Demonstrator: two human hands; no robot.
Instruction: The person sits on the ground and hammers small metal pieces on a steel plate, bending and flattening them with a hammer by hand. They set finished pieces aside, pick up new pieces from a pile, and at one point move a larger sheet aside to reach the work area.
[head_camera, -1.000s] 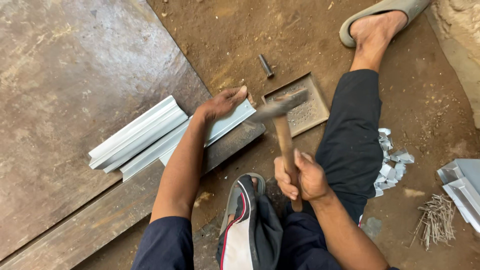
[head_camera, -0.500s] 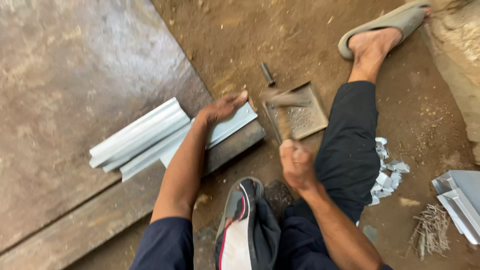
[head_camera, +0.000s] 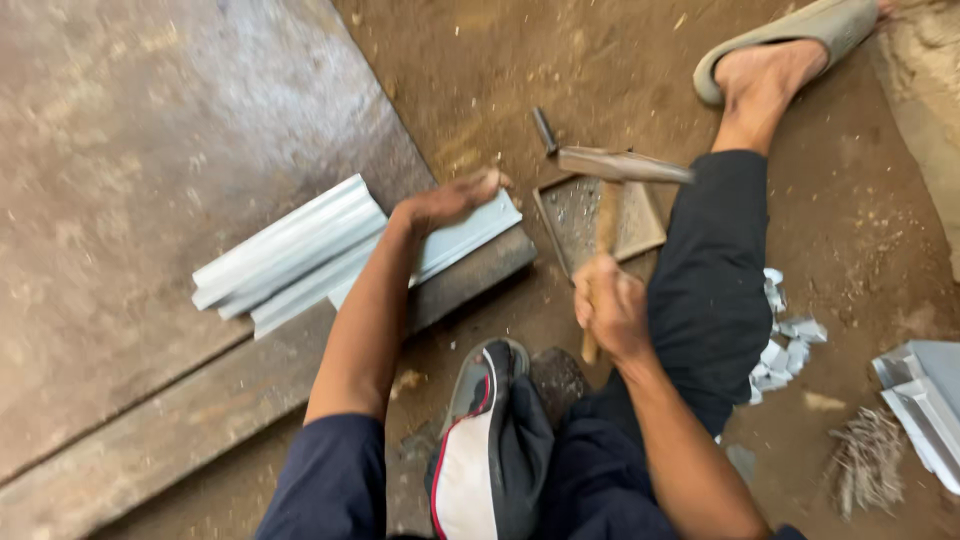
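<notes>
Right hand (head_camera: 610, 305) shut tight on hammer (head_camera: 620, 168), mid frame. Left hand (head_camera: 450, 200) flat, pressing metal strips (head_camera: 300, 245). Hitting step; next needs straight aim at strip end.

Seen from above, the person's left arm stretches straight forward, bare below a rolled dark-blue sleeve, its left hand (head_camera: 448, 200) pressed palm-down with fingers flat. The right arm bends at the elbow, the right hand (head_camera: 608, 308) curled in a tight fist, knuckles up, in front of the body.
</notes>
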